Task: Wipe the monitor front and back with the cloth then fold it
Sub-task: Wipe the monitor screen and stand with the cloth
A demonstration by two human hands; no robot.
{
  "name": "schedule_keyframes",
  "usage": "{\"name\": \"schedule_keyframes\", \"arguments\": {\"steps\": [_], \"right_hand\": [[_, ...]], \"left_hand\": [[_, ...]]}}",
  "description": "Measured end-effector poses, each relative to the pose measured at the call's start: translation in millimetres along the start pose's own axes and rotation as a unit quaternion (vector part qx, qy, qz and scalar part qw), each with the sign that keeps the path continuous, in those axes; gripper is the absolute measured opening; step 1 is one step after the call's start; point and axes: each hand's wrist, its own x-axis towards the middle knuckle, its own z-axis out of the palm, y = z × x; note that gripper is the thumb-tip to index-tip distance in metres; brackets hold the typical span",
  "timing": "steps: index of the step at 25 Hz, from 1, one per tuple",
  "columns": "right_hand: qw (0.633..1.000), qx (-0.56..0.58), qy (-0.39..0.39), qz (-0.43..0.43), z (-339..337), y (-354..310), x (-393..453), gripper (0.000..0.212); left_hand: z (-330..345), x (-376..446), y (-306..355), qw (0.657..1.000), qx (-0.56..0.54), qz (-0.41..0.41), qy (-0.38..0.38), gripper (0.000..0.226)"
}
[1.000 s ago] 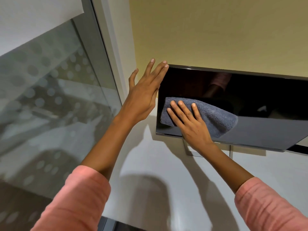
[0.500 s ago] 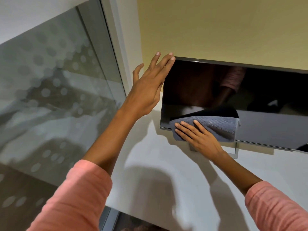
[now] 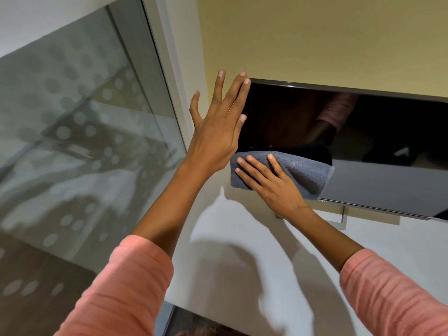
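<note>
A dark, switched-off monitor (image 3: 363,132) stands on a white desk, its screen facing me. A grey-blue cloth (image 3: 308,173) lies flat against the screen's lower left corner. My right hand (image 3: 269,183) presses the cloth onto the screen with straight, spread fingers. My left hand (image 3: 218,127) is open, fingers straight up, and rests against the monitor's left edge near the top corner. The monitor's back is hidden.
The white desk (image 3: 242,263) runs below the monitor, with the monitor's stand (image 3: 343,219) partly showing behind my right wrist. A frosted, dotted glass partition (image 3: 72,141) with a grey frame stands close on the left. A yellow wall (image 3: 315,40) rises behind.
My right hand slid the cloth down the screen to the bottom edge, then a little to the left into the lower corner. My left hand stayed on the monitor's left edge.
</note>
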Motion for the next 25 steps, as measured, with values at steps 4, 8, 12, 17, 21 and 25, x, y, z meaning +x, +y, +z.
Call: {"name": "schedule_keyframes", "arguments": {"steps": [4,8,12,17,21,25], "right_hand": [[0.999,0.013,-0.001,-0.050,14.7,-14.3,-2.1,0.063],[0.997,-0.004,-0.036,-0.062,23.4,-5.1,-47.4,0.072],[0.998,-0.003,-0.053,-0.036,21.5,19.1,-94.1,0.069],[1.000,-0.010,-0.029,0.003,7.4,35.0,-84.3,0.062],[1.000,-0.013,-0.018,-0.012,7.6,24.7,-47.2,0.063],[0.995,-0.024,-0.061,-0.070,22.8,12.6,-62.9,0.064]], "left_hand": [[3.9,-3.9,9.8,1.000,0.005,-0.023,0.009,0.054],[8.0,-5.4,22.9,0.999,0.027,-0.040,0.026,0.055],[11.0,0.7,36.5,0.997,0.051,-0.023,0.052,0.055],[13.2,16.0,62.4,0.996,0.054,0.046,0.044,0.053],[15.0,19.5,66.7,0.997,0.053,0.050,0.032,0.052],[14.3,19.5,71.6,0.997,0.034,0.054,0.038,0.051]]}}
